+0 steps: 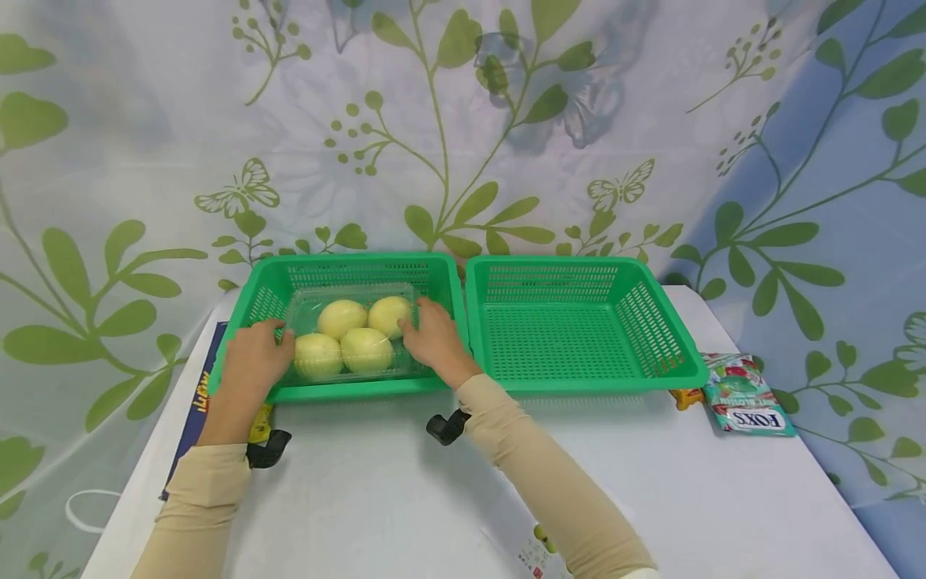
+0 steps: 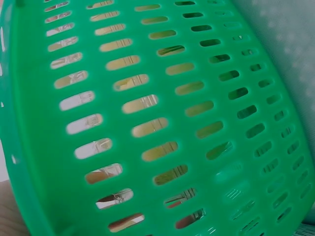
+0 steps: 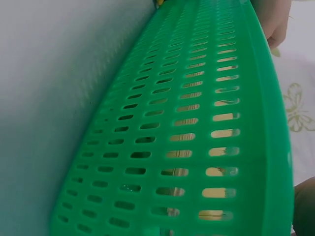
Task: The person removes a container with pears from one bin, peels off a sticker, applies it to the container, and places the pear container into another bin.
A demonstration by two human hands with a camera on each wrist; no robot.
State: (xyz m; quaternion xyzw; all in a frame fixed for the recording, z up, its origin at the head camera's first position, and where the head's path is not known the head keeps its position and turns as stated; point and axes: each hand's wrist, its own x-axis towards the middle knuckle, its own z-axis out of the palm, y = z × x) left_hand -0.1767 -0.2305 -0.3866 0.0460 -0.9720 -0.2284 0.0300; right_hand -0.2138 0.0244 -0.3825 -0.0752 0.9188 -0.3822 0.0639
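A clear plastic box [image 1: 311,303] with several pale yellow fruits [image 1: 366,350] in it sits inside the left green basket [image 1: 354,392]. My left hand [image 1: 255,358] holds the box's left end, thumb and fingers bent at its edge. At the opposite end, my right hand [image 1: 437,342] grips the box's right side. Both wrist views face the basket's slotted wall [image 2: 29,147], and the yellow fruit shows through the slots. In the right wrist view, part of the left hand [image 3: 275,22] appears beyond the rim. The basket wall hides most fingertips there.
A second green basket [image 1: 586,384] stands right beside the first. Farther right lies a teal FOX'S packet [image 1: 748,398], with an orange wrapper [image 1: 687,398] near it. A dark blue package [image 1: 195,410] lies partly under the left basket, and a yellow item [image 1: 261,424] is by the left wrist.
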